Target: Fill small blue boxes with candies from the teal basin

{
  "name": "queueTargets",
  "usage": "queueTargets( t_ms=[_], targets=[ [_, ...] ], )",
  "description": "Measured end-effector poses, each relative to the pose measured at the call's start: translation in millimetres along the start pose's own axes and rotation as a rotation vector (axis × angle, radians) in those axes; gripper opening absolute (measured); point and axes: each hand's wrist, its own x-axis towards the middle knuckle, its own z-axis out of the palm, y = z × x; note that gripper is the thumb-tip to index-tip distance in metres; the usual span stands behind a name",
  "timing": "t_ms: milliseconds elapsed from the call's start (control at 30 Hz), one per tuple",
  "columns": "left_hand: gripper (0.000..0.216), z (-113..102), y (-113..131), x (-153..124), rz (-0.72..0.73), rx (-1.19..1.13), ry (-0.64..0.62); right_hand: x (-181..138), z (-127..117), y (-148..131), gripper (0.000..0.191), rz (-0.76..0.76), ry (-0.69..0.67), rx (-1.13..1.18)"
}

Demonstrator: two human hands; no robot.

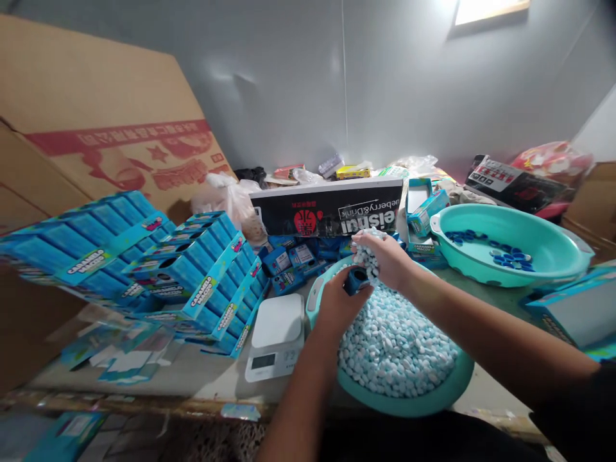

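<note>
Over a teal basin (409, 407) filled with small pale blue and white candies (399, 340), my left hand (341, 298) is wrapped round a small dark blue box (357, 278). The box's dark opening faces up. Just above it, my right hand (385, 260) is closed on a heap of candies (368, 253), some spilling at the fingers towards the box. A white kitchen scale (278, 326) stands left of the basin; its display cannot be read.
Stacked blue cartons (202, 276) of small boxes fill the left. Loose blue boxes (293, 260) lie behind the scale, before a black printed carton (327, 208). A second teal basin (553, 247) with dark blue caps (513, 260) is at right. A large cardboard box (106, 96) stands far left.
</note>
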Motion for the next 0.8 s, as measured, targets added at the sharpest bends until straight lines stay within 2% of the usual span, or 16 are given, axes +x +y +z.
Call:
queueTargets(
  t_ms=[200,367,567,700,800],
  targets=[
    [0.038,1,0,1,-0.055,-0.052,-0.006,-1,10,4,0.03,-0.081,-0.021,0.013],
    [0.037,1,0,1,-0.051,-0.01,-0.01,1,13,5,0.03,-0.059,0.072,0.033],
    [0.039,0,2,0,-0.03,0.057,-0.025,-1,9,7,0.029,-0.074,0.102,0.1],
    [0.037,0,0,0,0.003,0.053,-0.044,-1,6,5,0.028,-0.033,0.147,0.182],
    [0.038,1,-4,1,0.025,0.048,-0.061,-1,4,3,0.029,0.002,0.132,0.219]
  ],
)
